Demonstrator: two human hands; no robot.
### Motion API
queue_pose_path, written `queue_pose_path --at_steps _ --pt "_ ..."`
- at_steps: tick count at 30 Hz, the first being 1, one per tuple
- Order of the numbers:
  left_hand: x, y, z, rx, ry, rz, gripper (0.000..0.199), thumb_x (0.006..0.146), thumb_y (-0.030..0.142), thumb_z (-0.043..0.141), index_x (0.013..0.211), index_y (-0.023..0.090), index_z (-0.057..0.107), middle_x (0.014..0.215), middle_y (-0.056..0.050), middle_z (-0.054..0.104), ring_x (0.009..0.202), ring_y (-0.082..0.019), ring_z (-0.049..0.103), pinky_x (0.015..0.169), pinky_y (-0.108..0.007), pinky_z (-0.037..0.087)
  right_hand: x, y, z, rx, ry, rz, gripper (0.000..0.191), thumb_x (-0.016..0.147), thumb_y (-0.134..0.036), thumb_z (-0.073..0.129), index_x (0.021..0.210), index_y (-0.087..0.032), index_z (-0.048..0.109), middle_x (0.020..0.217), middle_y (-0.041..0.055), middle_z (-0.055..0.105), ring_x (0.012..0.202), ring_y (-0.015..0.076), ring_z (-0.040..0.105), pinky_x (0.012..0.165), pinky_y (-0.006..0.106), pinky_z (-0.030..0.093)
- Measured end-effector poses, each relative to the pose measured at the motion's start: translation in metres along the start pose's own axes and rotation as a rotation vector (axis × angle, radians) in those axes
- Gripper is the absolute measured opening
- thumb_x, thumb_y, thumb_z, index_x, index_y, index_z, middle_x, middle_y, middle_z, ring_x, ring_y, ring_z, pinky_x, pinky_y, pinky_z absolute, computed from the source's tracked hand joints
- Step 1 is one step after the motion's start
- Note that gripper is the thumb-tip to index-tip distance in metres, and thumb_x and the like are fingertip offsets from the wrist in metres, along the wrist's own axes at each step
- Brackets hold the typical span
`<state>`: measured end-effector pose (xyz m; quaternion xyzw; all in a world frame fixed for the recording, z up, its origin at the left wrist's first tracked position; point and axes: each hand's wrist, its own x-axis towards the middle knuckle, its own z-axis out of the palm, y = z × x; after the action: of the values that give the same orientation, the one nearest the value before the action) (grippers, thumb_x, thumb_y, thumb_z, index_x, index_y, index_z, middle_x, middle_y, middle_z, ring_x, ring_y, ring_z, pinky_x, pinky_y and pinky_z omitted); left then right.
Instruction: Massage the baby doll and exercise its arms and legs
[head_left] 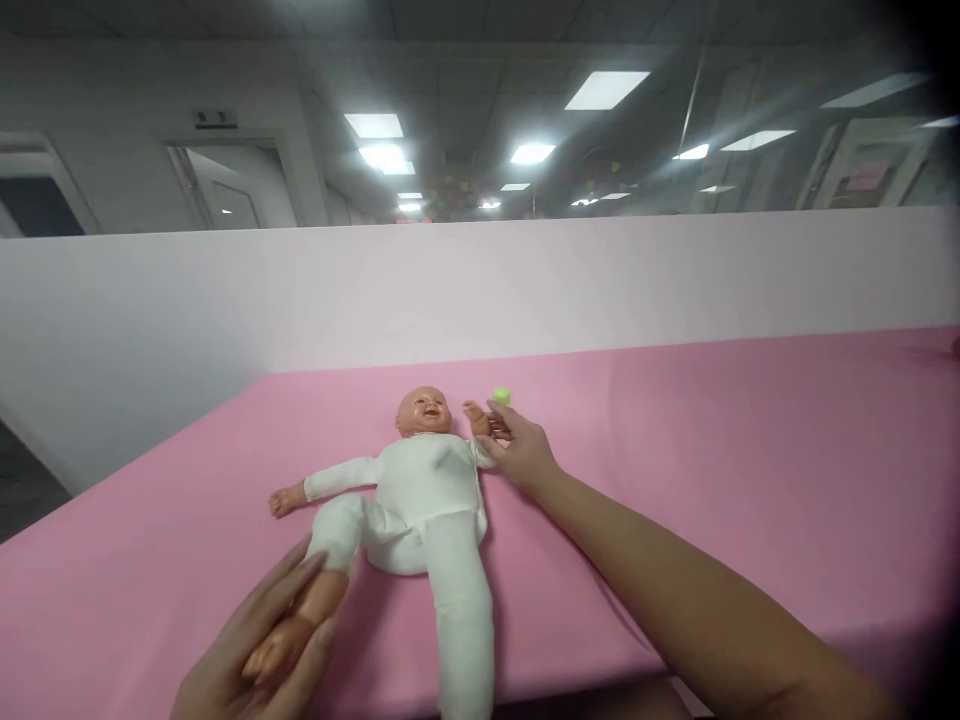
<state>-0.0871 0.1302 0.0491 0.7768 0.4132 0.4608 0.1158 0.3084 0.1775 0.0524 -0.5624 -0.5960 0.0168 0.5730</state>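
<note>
Left hand (259, 640) wraps doll's (427, 480) lower leg, right pinches its arm; support both limbs gently, evenly.

Single head cam, facing forward and down over the bench (675, 480). Mid-range (ceiling (465, 90) also in frame).
</note>
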Motion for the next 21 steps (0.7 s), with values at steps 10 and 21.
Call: queue_pose_path --at_steps 10,21 --pt "0.089 0.011 0.039 0.028 -0.277 -0.05 0.056 0.088 0.059 0.066 0.138 0.032 0.065 0.139 -0.002 0.068 0.127 -0.029 0.065 0.105 -0.04 0.055 -0.014 -0.011 0.023 -0.333 -0.259 -0.488 0.038 0.098 -0.023 0.065 0.134 -0.036 0.068 0.137 0.0037 0.067 0.124 0.0242 0.062 0.111 0.045 0.048" --pt "0.08 0.012 0.047 -0.043 -0.196 -0.058 0.058 0.085 0.057 0.068 0.134 0.026 0.068 0.133 -0.006 0.071 0.117 -0.03 0.069 0.096 -0.037 0.059 -0.01 -0.023 0.012 -0.308 -0.313 -0.207 0.036 0.095 -0.026 0.064 0.13 -0.031 0.066 0.119 0.003 0.072 0.109 0.0232 0.065 0.1 0.04 0.052"
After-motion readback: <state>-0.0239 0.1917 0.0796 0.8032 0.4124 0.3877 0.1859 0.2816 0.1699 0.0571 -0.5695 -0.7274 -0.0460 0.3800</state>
